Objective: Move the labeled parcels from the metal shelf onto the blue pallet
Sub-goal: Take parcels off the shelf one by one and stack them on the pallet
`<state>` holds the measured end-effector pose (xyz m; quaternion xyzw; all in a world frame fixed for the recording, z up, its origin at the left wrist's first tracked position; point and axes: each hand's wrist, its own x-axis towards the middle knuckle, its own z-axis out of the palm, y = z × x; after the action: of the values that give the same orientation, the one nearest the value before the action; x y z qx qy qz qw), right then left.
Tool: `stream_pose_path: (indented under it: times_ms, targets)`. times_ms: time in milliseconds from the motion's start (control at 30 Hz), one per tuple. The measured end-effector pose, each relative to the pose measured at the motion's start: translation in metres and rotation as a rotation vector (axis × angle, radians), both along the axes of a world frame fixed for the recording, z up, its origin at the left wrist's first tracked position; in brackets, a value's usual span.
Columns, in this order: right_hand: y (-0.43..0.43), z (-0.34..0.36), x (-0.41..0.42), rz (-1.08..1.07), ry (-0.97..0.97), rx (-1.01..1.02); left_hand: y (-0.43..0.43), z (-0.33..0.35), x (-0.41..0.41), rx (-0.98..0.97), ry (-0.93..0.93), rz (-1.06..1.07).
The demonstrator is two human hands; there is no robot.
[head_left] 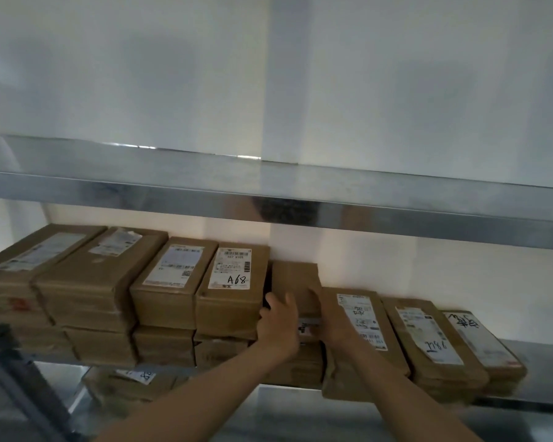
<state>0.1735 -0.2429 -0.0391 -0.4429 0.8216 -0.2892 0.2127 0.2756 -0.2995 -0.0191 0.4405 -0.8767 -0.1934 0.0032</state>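
Gripping brown parcel (296,277) | left hand (280,319) curled round its left edge | right hand (331,320) round its right | both stretched forward

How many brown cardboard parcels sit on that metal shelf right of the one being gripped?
3: a white-labelled parcel against the gripped parcel, a pen-numbered parcel next, a black-scribbled parcel at the far right. Others may hide beneath.

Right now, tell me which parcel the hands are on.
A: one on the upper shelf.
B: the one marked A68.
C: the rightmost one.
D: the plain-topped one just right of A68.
D: the left hand and right hand grip the sides of the middle parcel, just right of the A68 parcel.
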Motion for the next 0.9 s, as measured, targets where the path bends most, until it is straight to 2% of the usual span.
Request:
stream_pose_path:
  times_ms: [200,400,533,733,900]
  targets:
    - [0.001,-0.007,0.002,-0.029,0.071,-0.048,0.0,-0.008,0.0,0.016,-0.063,-0.062]
    - [0.0,-0.003,0.003,-0.066,0.014,-0.096,0.001,0.0,0.008,0.022,-0.007,-0.075]
    - [0.002,0.013,0.0,-0.102,0.033,-0.093,0.004,0.02,0.013,0.007,0.119,-0.119]
    - [0.02,0.052,0.0,-0.138,0.101,-0.099,-0.006,0.038,0.023,-0.055,0.408,-0.209]
    - [0.048,0.066,0.012,-0.196,0.149,-0.138,-0.009,0.038,0.017,0.002,0.499,-0.302]
